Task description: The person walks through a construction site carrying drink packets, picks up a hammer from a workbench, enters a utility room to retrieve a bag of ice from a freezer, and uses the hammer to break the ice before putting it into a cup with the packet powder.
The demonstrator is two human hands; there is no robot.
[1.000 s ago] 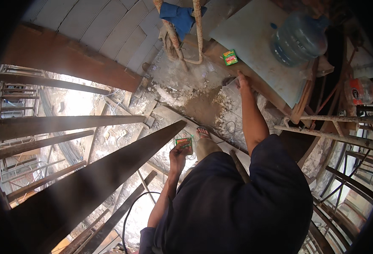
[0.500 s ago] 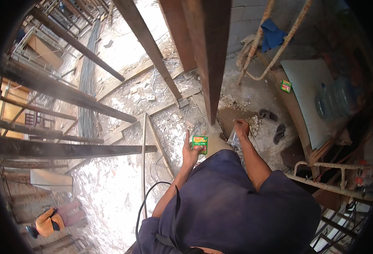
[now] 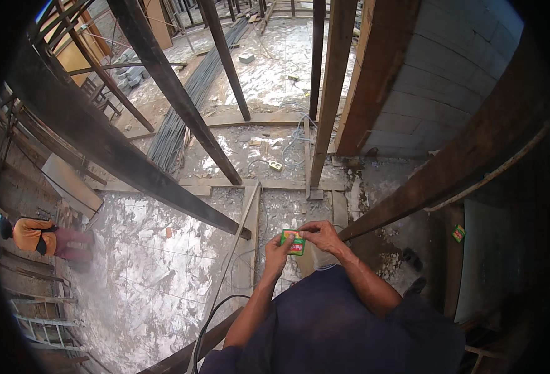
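Note:
A small green sachet [image 3: 295, 243] with red and yellow print is held in front of my lap. My left hand [image 3: 277, 252] grips its left side, with the thumb lying across the front. From the other side, my right hand [image 3: 322, 235] pinches the sachet's upper right edge between closed fingertips. Just below my right wrist, the rim of what looks like a clear plastic cup [image 3: 326, 267] shows at my lap; most of it is hidden.
Wooden posts [image 3: 184, 106] slant up around me. A bundle of steel rods [image 3: 194, 90] lies ahead, near a socket box [image 3: 275, 166] with cable. Dark sandals [image 3: 413, 258] and another green sachet [image 3: 459, 233] are at right. A person in orange [image 3: 35, 235] is at far left.
My right hand has left the clear container and come across to the sachet, taking its edge. The view has swung, so the posts and the other person appear shifted.

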